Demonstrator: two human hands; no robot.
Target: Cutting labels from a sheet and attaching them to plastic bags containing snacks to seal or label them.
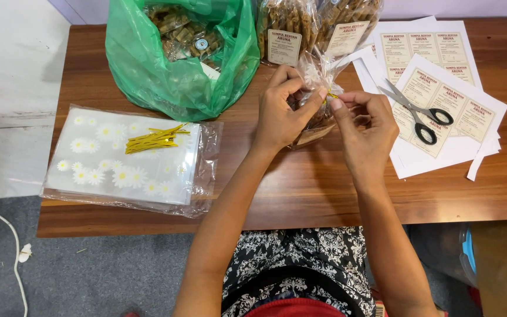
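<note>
Off-hand clutter on a wooden table (300, 194)

Left of the hands: green plastic bag (177, 70) gaping open, full of wrapped snacks; nearer, a stack of clear daisy-print bags (121, 167) with a bundle of yellow twist ties (155, 140) lying on top. Just beyond the hands: two filled, labelled snack packs (318, 26) side by side. Right of the hands: overlapping label sheets (441, 64) with black-handled scissors (418, 111) resting on them. Far left, down on the grey floor: white cable (13, 246).
</note>
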